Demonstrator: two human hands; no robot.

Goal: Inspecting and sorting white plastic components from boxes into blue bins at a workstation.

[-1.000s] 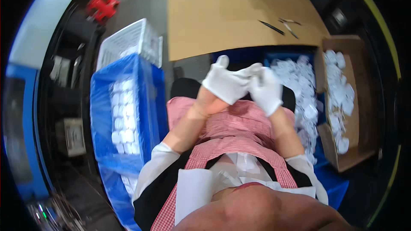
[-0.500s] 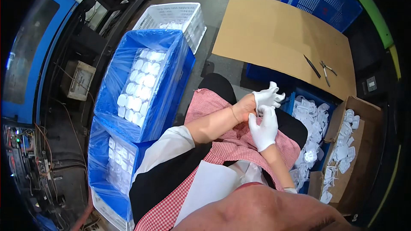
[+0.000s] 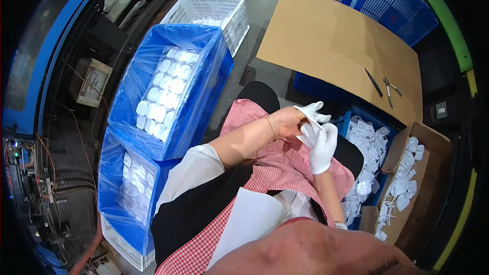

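Note:
Over my lap my two hands meet. My left hand (image 3: 287,122) is bare at the wrist and the back, and its fingers are hidden by a loose white glove (image 3: 311,110) and my other hand. My right hand (image 3: 321,150), in a white glove of its own, is closed on the edge of that loose glove and stretches it. A red-and-white checked apron (image 3: 285,165) lies under both hands.
Left stand two blue crates (image 3: 205,89) lined with plastic, holding stacked white parts (image 3: 165,91). A cardboard sheet (image 3: 326,30) bears a black tool (image 3: 374,82) and cutting pliers (image 3: 390,91). Right are a blue bin of white parts (image 3: 364,153) and a cardboard box (image 3: 400,147).
The left glove has shifted toward the fingertips, and more of my left hand shows bare. My right hand now grips its edge at the palm. The whole view has tilted slightly.

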